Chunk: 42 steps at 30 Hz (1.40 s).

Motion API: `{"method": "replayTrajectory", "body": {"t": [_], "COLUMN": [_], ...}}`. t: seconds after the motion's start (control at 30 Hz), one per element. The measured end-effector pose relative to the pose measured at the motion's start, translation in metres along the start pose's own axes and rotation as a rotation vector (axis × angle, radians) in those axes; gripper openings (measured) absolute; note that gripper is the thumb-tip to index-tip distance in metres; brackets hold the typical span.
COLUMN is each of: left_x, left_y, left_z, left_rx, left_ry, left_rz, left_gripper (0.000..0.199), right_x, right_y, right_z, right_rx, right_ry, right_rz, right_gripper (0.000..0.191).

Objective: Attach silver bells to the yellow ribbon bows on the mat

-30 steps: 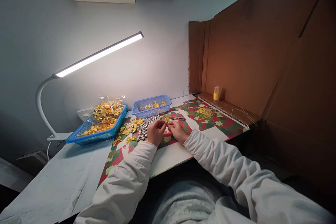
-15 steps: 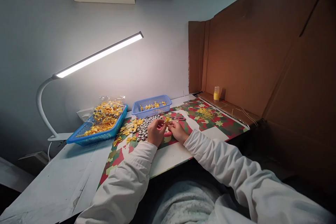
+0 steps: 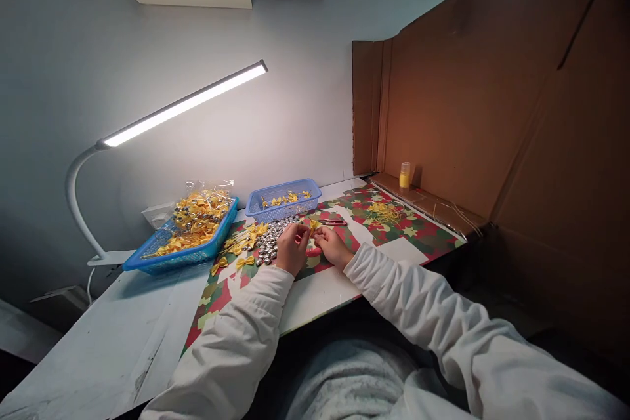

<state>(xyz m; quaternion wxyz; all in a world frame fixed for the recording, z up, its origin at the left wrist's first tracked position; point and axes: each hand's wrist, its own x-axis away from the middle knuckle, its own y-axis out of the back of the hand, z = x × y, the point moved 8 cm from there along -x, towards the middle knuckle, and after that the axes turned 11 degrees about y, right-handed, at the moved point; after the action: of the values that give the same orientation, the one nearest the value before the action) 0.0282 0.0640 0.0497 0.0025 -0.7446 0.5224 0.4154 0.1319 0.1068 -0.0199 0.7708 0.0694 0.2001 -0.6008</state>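
Note:
Between my fingertips, above the patterned mat, is a small yellow ribbon bow (image 3: 314, 225). My left hand (image 3: 292, 249) pinches it from the left, and my right hand (image 3: 333, 245) pinches it from the right. The fingers partly cover the bow, so its finer details cannot be made out. A pile of silver bells (image 3: 268, 243) lies just left of my left hand. Loose yellow bows (image 3: 245, 262) are spread beside the bells. Behind my right hand lies a pair of small pink-handled snips (image 3: 335, 222).
A blue basket (image 3: 182, 261) heaped with yellow bows and bells stands at the left, near a lit desk lamp (image 3: 187, 104). A lighter blue basket (image 3: 283, 210) with bows is at the back. Yellow cords (image 3: 384, 212) lie right, near a small yellow bottle (image 3: 404, 176) and a cardboard wall (image 3: 457, 98).
Both hands stay in nearly the same place, with the bow still between their fingertips. The view has shifted very slightly.

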Motion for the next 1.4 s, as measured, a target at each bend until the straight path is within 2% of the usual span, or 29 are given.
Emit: {"method": "replayTrajectory", "body": {"t": [0.27, 0.37, 0.47, 0.53, 0.6, 0.8, 0.97, 1.13, 1.4], "left_x": [0.003, 0.002, 0.002, 0.004, 0.004, 0.002, 0.002, 0.002, 0.003], "left_y": [-0.006, -0.007, -0.017, -0.023, -0.024, -0.018, -0.018, -0.017, -0.020], "left_z": [-0.003, 0.012, 0.033, 0.041, 0.045, 0.047, 0.042, 0.039, 0.040], "left_rx": [0.047, 0.163, 0.322, 0.401, 0.449, 0.493, 0.509, 0.524, 0.571], "left_ry": [0.006, 0.178, 0.402, 0.489, 0.526, 0.525, 0.530, 0.548, 0.566], "left_rz": [0.059, 0.043, 0.116, 0.178, 0.180, 0.110, 0.122, 0.135, 0.144], "left_gripper": [0.014, 0.018, 0.033, 0.039, 0.040, 0.038, 0.035, 0.034, 0.035], "right_x": [0.002, 0.001, -0.001, -0.001, -0.001, 0.000, 0.001, 0.004, 0.007], "right_y": [0.001, 0.001, 0.003, 0.003, 0.002, 0.007, 0.011, 0.010, 0.010], "right_z": [0.003, 0.005, 0.006, 0.006, 0.006, 0.015, 0.017, 0.028, 0.038], "right_rx": [-0.060, -0.067, -0.046, -0.044, -0.047, 0.100, 0.229, 0.359, 0.420], "right_ry": [-0.028, -0.025, 0.001, 0.013, 0.014, 0.118, 0.110, 0.165, 0.210], "right_rz": [-0.025, -0.029, -0.049, -0.042, -0.029, -0.017, -0.036, -0.044, -0.062], "right_gripper": [0.016, 0.017, 0.018, 0.020, 0.021, 0.021, 0.017, 0.016, 0.015]}}
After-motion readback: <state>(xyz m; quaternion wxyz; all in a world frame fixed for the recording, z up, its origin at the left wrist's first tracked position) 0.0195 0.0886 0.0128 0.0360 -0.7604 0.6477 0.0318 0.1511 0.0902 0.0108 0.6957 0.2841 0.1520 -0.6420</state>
